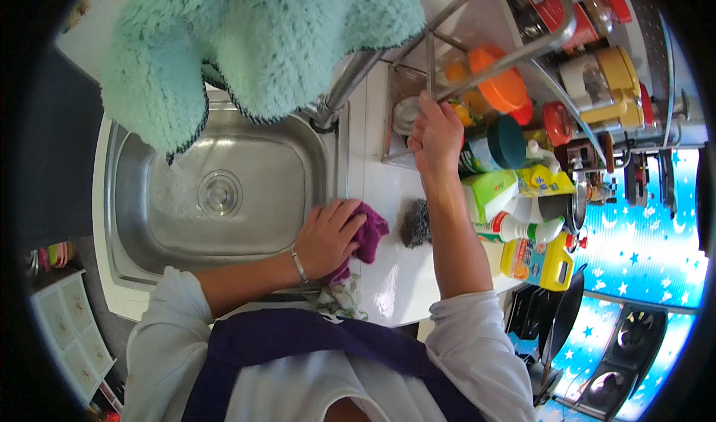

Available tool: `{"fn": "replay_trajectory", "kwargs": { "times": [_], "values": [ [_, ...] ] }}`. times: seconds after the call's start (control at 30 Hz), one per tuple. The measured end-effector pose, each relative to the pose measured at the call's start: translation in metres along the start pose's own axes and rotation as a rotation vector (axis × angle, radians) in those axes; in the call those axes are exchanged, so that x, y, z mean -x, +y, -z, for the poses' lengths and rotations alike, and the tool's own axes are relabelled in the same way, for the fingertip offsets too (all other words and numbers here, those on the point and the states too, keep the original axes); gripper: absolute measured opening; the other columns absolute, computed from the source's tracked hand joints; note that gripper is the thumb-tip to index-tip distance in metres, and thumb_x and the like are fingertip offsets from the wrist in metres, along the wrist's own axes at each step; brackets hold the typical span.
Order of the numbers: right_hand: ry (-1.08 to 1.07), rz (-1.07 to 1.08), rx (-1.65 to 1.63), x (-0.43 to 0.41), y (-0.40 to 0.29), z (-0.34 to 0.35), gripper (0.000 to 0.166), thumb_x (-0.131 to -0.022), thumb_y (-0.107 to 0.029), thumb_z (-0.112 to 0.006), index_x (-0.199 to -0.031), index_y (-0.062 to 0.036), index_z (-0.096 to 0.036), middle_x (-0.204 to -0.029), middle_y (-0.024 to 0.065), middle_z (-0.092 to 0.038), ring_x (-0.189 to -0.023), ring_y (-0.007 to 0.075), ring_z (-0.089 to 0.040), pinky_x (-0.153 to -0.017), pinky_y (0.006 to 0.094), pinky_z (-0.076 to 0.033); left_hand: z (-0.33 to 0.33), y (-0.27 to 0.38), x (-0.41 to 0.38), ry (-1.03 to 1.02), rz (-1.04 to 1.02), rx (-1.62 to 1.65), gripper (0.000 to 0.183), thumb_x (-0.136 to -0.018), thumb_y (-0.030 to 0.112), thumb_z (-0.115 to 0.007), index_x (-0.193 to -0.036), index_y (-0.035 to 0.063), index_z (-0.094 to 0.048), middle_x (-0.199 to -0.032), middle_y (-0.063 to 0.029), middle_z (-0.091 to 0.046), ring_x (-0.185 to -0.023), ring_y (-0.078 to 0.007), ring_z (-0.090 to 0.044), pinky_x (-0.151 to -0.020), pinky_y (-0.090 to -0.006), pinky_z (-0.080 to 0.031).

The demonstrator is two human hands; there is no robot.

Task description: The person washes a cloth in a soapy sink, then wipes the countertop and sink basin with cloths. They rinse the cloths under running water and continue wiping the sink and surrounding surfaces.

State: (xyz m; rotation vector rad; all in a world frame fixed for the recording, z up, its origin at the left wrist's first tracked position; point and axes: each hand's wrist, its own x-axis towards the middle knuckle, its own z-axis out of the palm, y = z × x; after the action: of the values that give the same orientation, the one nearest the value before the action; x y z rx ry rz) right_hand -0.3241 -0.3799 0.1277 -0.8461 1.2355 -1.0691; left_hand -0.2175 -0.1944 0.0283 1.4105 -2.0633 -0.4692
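My left hand (327,240), with a metal bracelet at its wrist, grips a bunched purple cloth (370,233) at the right rim of a stainless steel sink (263,159). Its fingertips look slightly blurred. Some of the cloth is hidden under the palm. The sink basin has a round drain strainer (220,193) and holds no dishes. Further right, my right hand (438,137) is closed around a bar of a metal shelf rack (429,64). A dark scouring pad (416,224) lies on the white countertop (386,288) beside my right forearm. A whitish-green cloth (339,300) rests at the front edge.
A fluffy mint-green cloth (268,36) hangs over the sink's far side, partly covering the faucet (341,89). Right of my arm stand a dark-lidded jar (506,142), a spray bottle (517,227) and a yellow jug (540,262). An orange bowl (495,78) sits in the rack.
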Motion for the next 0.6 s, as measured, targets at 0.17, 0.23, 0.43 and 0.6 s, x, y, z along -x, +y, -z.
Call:
{"fn": "replay_trajectory", "kwargs": {
  "times": [0.17, 0.23, 0.43, 0.6],
  "values": [
    [-0.027, 0.334, 0.348, 0.004, 0.009, 0.03, 0.016, -0.081, -0.016, -0.06, -0.09, -0.0042, -0.053, -0.074, 0.0053, -0.052, -0.062, 0.0145, -0.05, -0.053, 0.0271, -0.041, -0.024, 0.001, -0.028, 0.097, 0.091, -0.239, 0.046, -0.07, 0.023, -0.066, -0.111, 0.0087, -0.053, -0.126, -0.006, -0.042, -0.113, -0.0255, -0.038, -0.089, -0.0441, -0.032],
    [0.105, 0.765, 0.701, 0.019, 0.024, 0.052, 0.03, -0.079, -0.019, -0.062, -0.102, -0.0013, -0.054, -0.085, 0.0124, -0.057, -0.074, 0.0212, -0.055, -0.062, 0.0309, -0.046, -0.033, -0.006, -0.045, 0.164, 0.163, -0.305, 0.042, -0.071, 0.022, -0.065, -0.109, 0.0077, -0.054, -0.126, -0.0051, -0.043, -0.114, -0.0244, -0.038, -0.09, -0.0441, -0.031],
    [0.055, 0.889, 1.45, 0.12, 0.082, 0.134, 0.03, -0.069, -0.018, -0.065, -0.098, -0.0088, -0.06, -0.103, 0.0082, -0.056, -0.097, 0.0278, -0.051, -0.084, 0.0402, -0.038, -0.039, -0.011, -0.058, 0.164, 0.029, -0.372, 0.039, -0.073, 0.02, -0.063, -0.108, 0.004, -0.055, -0.127, -0.0063, -0.042, -0.117, -0.0239, -0.037, -0.095, -0.0449, -0.028],
    [0.139, 0.836, 1.54, 0.158, 0.118, 0.181, 0.02, -0.068, -0.01, -0.059, -0.088, -0.0108, -0.059, -0.104, 0.0023, -0.055, -0.097, 0.0232, -0.051, -0.086, 0.0385, -0.035, -0.045, 0.008, -0.045, 0.028, -0.02, -0.376, 0.051, -0.075, 0.024, -0.061, -0.118, 0.0005, -0.047, -0.132, -0.0115, -0.037, -0.123, -0.0269, -0.032, -0.101, -0.0458, -0.025]
  ]
}}
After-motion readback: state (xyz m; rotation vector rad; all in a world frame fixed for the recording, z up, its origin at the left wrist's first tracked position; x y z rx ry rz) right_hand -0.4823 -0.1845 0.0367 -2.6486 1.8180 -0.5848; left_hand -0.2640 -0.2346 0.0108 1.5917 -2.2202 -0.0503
